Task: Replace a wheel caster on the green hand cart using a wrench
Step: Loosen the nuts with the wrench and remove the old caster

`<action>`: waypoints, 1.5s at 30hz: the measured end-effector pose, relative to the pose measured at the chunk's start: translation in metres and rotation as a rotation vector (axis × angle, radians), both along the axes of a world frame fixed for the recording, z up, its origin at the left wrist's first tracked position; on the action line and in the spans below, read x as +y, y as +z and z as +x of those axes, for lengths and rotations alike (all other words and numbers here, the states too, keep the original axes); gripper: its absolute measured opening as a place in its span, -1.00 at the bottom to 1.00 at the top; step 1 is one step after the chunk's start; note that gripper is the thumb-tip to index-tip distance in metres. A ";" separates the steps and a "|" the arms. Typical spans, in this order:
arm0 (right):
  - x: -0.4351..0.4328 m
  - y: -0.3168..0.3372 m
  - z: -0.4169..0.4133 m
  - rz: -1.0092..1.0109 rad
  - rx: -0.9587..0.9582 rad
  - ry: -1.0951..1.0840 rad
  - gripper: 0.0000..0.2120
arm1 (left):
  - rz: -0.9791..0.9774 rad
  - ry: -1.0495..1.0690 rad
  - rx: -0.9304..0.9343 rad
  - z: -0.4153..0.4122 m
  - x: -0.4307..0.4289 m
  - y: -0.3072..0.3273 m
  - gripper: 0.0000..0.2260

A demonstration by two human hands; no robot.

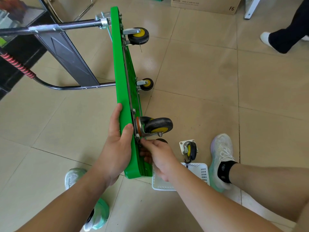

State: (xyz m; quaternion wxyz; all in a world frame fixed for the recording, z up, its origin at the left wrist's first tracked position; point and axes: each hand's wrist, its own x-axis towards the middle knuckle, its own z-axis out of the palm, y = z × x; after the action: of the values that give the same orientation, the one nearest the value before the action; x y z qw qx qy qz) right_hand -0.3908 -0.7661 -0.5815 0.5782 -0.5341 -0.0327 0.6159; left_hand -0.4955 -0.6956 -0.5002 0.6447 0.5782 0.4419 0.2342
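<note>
The green hand cart (120, 67) stands on its side edge on the tiled floor, its underside facing right. My left hand (119, 144) grips the deck's upper edge near its close end. My right hand (158, 153) reaches to the underside just below the near swivel caster (157, 126), its fingertips pinching at a small fastener on the caster's mounting plate; what they hold is hidden. A loose caster (189, 148) with a square plate lies on the floor to the right. A wrench (187, 162) leans on a white basket (203, 171).
Two more casters (138, 36) (146, 84) are mounted farther along the deck. The cart's black handle (50, 29) lies off to the left. A cardboard box (205, 5) sits at the back. Another person's leg and shoe (274, 39) are at the right. My shoes flank the cart.
</note>
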 end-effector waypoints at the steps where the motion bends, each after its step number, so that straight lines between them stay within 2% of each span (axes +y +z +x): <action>1: 0.000 -0.002 0.000 0.008 -0.025 -0.005 -0.89 | 0.003 0.003 0.000 0.000 0.000 -0.001 -0.51; 2: 0.001 -0.003 0.000 0.014 -0.039 -0.009 -0.95 | 0.006 0.004 -0.001 0.000 0.000 -0.001 -0.52; 5: 0.001 -0.005 0.001 0.017 -0.044 -0.026 -0.86 | 0.009 0.003 -0.003 0.000 0.000 -0.002 -0.53; 15: -0.008 -0.013 0.005 0.043 -0.005 -0.098 -0.86 | -0.003 0.009 -0.007 0.001 0.000 -0.001 -0.53; 19: -0.035 -0.038 0.020 -0.106 -0.115 -0.055 -0.90 | -0.019 0.005 -0.025 0.000 -0.001 0.000 -0.53; 24: -0.075 -0.086 0.032 -0.346 -0.148 -0.076 -0.87 | -0.012 -0.004 -0.033 -0.001 0.000 -0.003 -0.54; 28: -0.088 -0.111 0.037 -0.426 -0.152 -0.105 -0.82 | -0.011 0.007 -0.039 -0.001 0.001 -0.005 -0.54; 34: -0.088 -0.112 0.051 -0.563 -0.221 -0.099 -0.81 | -0.031 0.008 -0.026 0.000 0.002 -0.003 -0.53; 38: -0.078 -0.077 0.059 -0.438 -0.301 -0.018 -0.92 | -0.025 0.002 -0.012 0.001 0.002 0.000 -0.53; 42: -0.058 -0.015 0.044 -0.200 -0.343 0.117 -0.93 | -0.024 0.008 0.006 0.002 -0.001 0.003 -0.52; 45: -0.041 0.021 0.026 -0.064 -0.366 0.126 -0.93 | -0.003 0.023 0.031 0.003 -0.001 0.005 -0.52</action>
State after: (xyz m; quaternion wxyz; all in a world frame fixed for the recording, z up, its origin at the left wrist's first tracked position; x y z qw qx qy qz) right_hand -0.3652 -0.8074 -0.5605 0.5056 -0.6523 -0.1509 0.5442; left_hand -0.4924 -0.6968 -0.4953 0.6357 0.5757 0.4591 0.2319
